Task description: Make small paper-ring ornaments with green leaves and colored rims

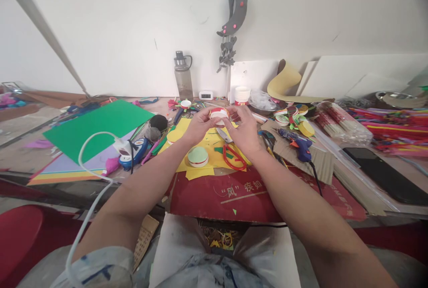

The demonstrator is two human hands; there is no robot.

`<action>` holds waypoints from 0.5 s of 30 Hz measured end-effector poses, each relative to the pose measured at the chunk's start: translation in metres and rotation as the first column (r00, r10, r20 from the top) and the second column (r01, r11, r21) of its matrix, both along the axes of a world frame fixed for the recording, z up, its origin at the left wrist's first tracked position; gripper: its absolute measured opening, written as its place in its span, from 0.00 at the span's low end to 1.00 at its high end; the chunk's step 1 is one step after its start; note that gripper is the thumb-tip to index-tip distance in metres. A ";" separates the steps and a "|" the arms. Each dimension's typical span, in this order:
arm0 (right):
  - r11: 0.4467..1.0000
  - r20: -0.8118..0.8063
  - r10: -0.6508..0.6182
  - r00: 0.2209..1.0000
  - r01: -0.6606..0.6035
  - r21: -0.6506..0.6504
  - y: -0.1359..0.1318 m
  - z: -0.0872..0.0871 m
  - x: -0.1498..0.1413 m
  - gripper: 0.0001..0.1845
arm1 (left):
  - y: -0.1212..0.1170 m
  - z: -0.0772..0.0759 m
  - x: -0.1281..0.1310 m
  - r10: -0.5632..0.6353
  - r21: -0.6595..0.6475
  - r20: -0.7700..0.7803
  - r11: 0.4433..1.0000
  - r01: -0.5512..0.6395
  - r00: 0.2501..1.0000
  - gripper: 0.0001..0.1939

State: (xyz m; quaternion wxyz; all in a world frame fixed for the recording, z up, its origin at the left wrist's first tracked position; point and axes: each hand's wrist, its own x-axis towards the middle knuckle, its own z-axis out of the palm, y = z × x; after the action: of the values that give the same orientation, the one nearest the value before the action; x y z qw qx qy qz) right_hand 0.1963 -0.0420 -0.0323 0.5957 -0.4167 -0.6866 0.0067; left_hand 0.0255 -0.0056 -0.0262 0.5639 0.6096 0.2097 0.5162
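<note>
Both my hands are raised over the craft table and pinch one small round white cup piece with a red band [219, 114]. My left hand [198, 126] grips its left side, fingers curled. My right hand [245, 129] grips its right side with thumb and fingertips. Below them lies yellow paper [200, 143] with a pale green round disc with a red rim [198, 156], red-handled scissors [233, 156] and small green scraps.
A blue glue gun [300, 145] lies right of my hands on cardboard. Green paper sheet [96, 127] and a white cable [90, 154] are at left. A water bottle [183, 76], paper cups [242, 95], stick bundles [344, 125] and a black phone [384, 174] stand around.
</note>
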 end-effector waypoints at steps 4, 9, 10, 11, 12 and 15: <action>1.000 -0.018 0.017 1.000 -0.017 0.016 0.001 0.002 0.003 0.14 | 0.001 0.002 0.000 0.029 -0.034 0.036 0.999 -0.028 0.999 0.27; 0.998 -0.094 -0.070 0.993 0.070 -0.006 0.011 0.007 0.021 0.13 | 0.010 0.004 -0.005 0.111 -0.152 0.100 0.984 -0.095 0.989 0.24; 0.996 -0.107 -0.090 0.990 0.090 -0.010 0.013 0.008 0.025 0.14 | 0.012 0.004 -0.007 0.117 -0.172 0.112 0.980 -0.097 0.987 0.23; 0.994 -0.121 -0.107 0.987 0.106 -0.013 0.015 0.010 0.029 0.14 | 0.014 0.004 -0.009 0.118 -0.187 0.124 0.978 -0.093 0.985 0.22; 0.993 -0.138 -0.117 0.984 0.116 -0.015 0.017 0.011 0.032 0.14 | 0.016 0.004 -0.010 0.115 -0.201 0.133 0.976 -0.087 0.984 0.22; 0.993 -0.187 -0.122 0.975 0.119 -0.025 0.019 0.013 0.037 0.14 | 0.018 0.005 -0.013 0.122 -0.247 0.140 0.965 -0.084 0.983 0.20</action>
State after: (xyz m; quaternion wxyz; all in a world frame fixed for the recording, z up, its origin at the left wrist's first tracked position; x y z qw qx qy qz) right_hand 0.2337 -0.0231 -0.0197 0.6544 -0.4590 -0.6008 0.0144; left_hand 0.0124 0.0120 -0.0213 0.6203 0.4835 0.2577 0.5614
